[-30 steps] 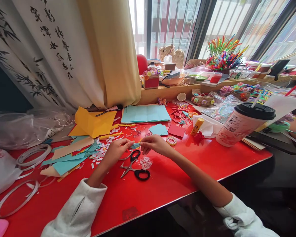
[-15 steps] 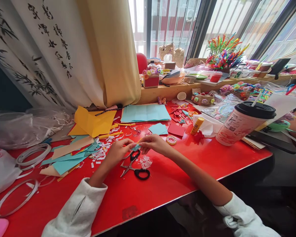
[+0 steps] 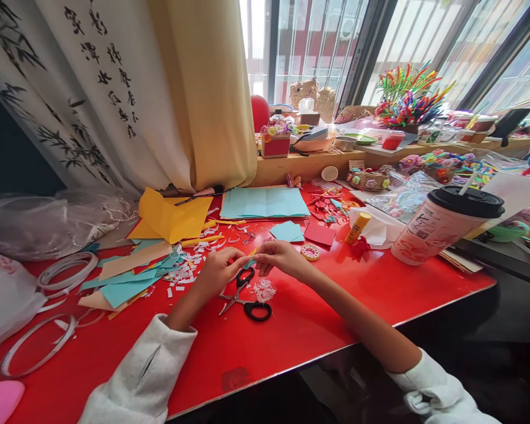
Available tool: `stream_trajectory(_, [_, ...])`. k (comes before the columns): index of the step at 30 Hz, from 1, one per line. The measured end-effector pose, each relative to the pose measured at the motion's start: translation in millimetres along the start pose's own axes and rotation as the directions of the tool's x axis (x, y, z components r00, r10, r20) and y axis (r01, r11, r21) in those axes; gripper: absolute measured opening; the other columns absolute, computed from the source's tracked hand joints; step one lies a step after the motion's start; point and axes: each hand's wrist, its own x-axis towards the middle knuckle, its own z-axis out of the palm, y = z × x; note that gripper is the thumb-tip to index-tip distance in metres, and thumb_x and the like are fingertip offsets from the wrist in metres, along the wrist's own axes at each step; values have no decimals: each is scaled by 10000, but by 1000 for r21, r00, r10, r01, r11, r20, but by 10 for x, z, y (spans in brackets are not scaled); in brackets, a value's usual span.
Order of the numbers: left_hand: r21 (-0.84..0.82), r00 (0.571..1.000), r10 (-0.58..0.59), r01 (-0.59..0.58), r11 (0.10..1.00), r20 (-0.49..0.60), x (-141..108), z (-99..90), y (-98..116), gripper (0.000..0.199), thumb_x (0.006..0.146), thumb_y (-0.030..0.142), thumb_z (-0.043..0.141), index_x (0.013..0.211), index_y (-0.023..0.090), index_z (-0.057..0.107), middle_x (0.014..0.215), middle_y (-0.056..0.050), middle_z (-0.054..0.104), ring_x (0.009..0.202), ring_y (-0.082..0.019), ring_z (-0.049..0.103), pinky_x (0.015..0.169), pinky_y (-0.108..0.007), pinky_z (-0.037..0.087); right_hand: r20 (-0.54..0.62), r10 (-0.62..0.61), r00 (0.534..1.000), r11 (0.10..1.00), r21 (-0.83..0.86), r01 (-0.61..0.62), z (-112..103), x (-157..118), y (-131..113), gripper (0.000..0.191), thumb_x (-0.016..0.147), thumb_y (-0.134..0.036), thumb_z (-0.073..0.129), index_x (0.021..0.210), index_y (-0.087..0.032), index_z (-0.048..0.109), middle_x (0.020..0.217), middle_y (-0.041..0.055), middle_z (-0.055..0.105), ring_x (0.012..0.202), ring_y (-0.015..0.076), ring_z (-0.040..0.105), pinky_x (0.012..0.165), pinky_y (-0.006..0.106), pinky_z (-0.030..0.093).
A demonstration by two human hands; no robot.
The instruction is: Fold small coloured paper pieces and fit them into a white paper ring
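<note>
My left hand (image 3: 222, 272) and my right hand (image 3: 283, 259) meet above the red table, fingertips pinched on a small piece of blue paper (image 3: 248, 264). A bit of yellow shows at its upper edge; the fingers cover most of the piece. Just below lie black-handled scissors (image 3: 257, 311), blades spread, beside a small heap of white shreds (image 3: 264, 290). Beyond my right hand are a round pink-and-white disc (image 3: 310, 252), several blue paper squares (image 3: 287, 231) and red paper (image 3: 320, 233).
Blue sheets (image 3: 265, 202) and folded yellow paper (image 3: 174, 218) lie at the back. Paper strips (image 3: 132, 285) and tape rolls (image 3: 68, 272) cover the left. A glue stick (image 3: 358, 228) and a lidded drink cup (image 3: 446, 227) stand at right. The table's front edge (image 3: 335, 352) runs diagonally.
The whole view has shifted slightly, so the scene sits a little farther right and lower. Both hands keep their pinch on the blue paper, which appears tilted a little differently between the fingertips.
</note>
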Motion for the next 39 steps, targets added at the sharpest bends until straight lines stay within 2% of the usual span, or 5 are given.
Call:
stream_trajectory(8, [-249,995,-96,102,963,40,4,35,-51,304,769,447,518,698,164,605,659,3,587,642,-133,516,610,-231,397,25,5,1000,999,-41,-4,1,-25,-44,357,676,-449,664,711,-106,572,561,27,621,503,129,614,531,269,517])
stream_trajectory(14, [-304,980,-181,197,932,80,35,29,-38,403,801,518,435,748,157,607,760,-30,615,728,-164,566,681,-267,456,3,1,1000,998,-68,-1,-58,-15,-46,338,682,-434,664,715,-106,589,582,31,627,527,125,620,549,260,526])
stream_trajectory(27, [-460,942,-226,319,829,247,39,36,-47,391,761,493,518,904,158,658,873,-72,664,750,-185,620,646,-291,518,-35,-77,996,997,-29,76,-11,-13,-16,278,703,-376,648,820,-126,609,614,0,599,519,105,601,537,245,509])
stream_trajectory(32, [-454,963,-207,263,851,170,28,45,2,345,767,468,525,869,161,647,891,-55,656,778,-176,612,703,-288,502,-50,-44,998,998,52,47,-1,-18,-66,330,690,-347,674,926,-137,577,614,3,623,579,129,624,615,286,525])
stream_trajectory(39, [-372,973,-139,200,906,185,16,40,-13,311,792,427,492,872,161,634,847,-46,642,781,-177,584,700,-278,464,-67,-51,996,998,35,53,11,-11,-44,250,684,-350,670,761,-126,592,636,7,601,613,110,587,599,245,494])
